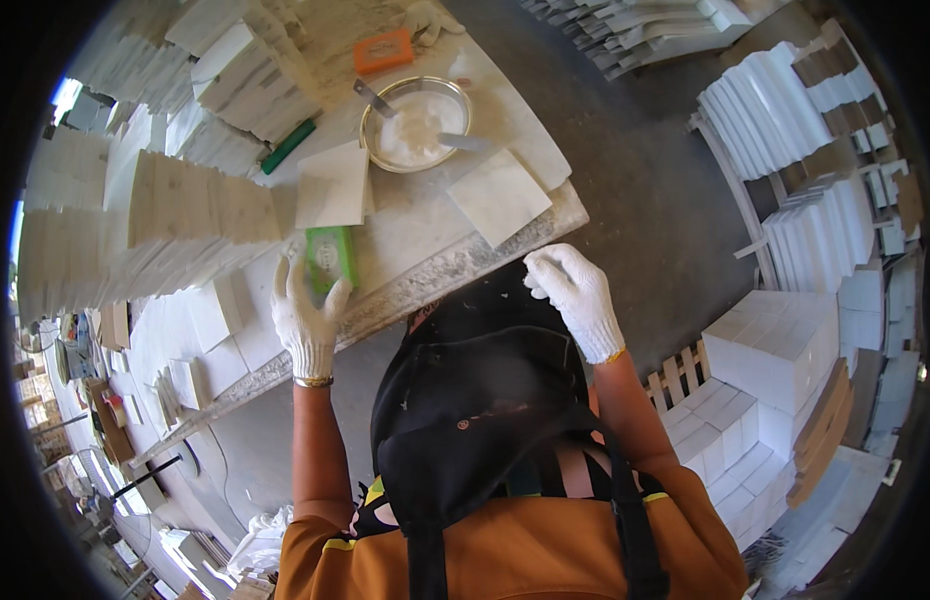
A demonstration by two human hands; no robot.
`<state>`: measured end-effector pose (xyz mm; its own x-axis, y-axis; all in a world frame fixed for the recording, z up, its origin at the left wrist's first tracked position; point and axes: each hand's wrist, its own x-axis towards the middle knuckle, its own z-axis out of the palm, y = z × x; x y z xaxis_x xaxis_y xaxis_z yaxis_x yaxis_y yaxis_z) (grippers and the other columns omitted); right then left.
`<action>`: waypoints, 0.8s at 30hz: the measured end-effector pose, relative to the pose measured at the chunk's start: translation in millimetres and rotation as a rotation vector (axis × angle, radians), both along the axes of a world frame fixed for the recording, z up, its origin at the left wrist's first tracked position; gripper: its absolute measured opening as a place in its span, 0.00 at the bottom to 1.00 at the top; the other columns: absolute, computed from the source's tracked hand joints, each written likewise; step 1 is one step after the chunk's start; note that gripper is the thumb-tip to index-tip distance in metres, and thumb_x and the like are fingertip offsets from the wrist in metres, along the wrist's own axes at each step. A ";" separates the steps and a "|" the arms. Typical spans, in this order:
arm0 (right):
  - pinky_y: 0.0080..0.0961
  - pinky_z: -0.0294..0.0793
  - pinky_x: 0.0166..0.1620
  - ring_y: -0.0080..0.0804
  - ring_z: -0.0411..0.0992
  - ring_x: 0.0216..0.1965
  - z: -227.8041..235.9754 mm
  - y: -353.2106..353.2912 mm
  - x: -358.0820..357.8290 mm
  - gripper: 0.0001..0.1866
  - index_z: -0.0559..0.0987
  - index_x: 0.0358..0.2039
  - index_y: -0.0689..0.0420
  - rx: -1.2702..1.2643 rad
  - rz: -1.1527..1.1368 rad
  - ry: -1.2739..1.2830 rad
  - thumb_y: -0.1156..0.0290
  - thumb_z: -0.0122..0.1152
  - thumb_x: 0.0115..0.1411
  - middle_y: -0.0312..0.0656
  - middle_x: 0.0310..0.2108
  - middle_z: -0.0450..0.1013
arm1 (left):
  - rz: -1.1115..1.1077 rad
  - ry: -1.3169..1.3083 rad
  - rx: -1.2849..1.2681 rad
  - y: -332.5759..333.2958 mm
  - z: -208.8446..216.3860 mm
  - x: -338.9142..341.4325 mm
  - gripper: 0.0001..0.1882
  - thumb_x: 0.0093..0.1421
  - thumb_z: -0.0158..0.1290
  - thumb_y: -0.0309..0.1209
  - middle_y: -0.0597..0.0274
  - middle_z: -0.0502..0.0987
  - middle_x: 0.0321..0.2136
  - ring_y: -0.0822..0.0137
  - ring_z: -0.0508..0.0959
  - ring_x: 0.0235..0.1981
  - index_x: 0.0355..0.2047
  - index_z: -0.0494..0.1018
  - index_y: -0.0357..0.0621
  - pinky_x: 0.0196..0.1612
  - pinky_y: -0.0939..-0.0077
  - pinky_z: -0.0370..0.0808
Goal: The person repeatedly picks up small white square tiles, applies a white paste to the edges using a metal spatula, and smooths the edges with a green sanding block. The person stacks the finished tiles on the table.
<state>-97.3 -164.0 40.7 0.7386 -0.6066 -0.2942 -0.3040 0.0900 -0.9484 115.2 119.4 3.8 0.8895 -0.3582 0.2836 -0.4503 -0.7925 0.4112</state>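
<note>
My left hand point(306, 318), in a white knit glove, is open at the table's near edge. Its fingers and thumb are apart beside a green rectangular block point(331, 258) with a pale green top. My right hand point(570, 292), also gloved, hovers past the table's front corner with its fingers curled; whatever they hold, if anything, is hidden. The nearest thing to it is a square white tile point(500, 197) lying by the table edge. Further left, another white tile point(332, 186) lies behind the green block. A round metal bowl point(368, 140) holds white material and two flat-bladed scrapers.
The stone-topped table point(425, 235) has a rough front edge. Tall tile stacks point(190, 215) crowd its left side. An orange block point(383, 51) and a green bar point(288, 147) lie farther back. To the right stand white boxes point(770, 340) and tiles on pallets point(765, 115).
</note>
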 end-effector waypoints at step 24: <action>0.41 0.55 0.69 0.44 0.57 0.69 -40.2 28.4 -19.1 0.57 0.48 0.74 0.57 0.703 0.205 -0.551 0.49 0.70 0.54 0.50 0.70 0.56 | -0.454 1.512 -0.927 -84.7 34.1 -108.9 0.32 0.64 0.55 0.46 0.58 0.75 0.50 0.69 0.72 0.52 0.60 0.69 0.34 0.57 0.73 0.67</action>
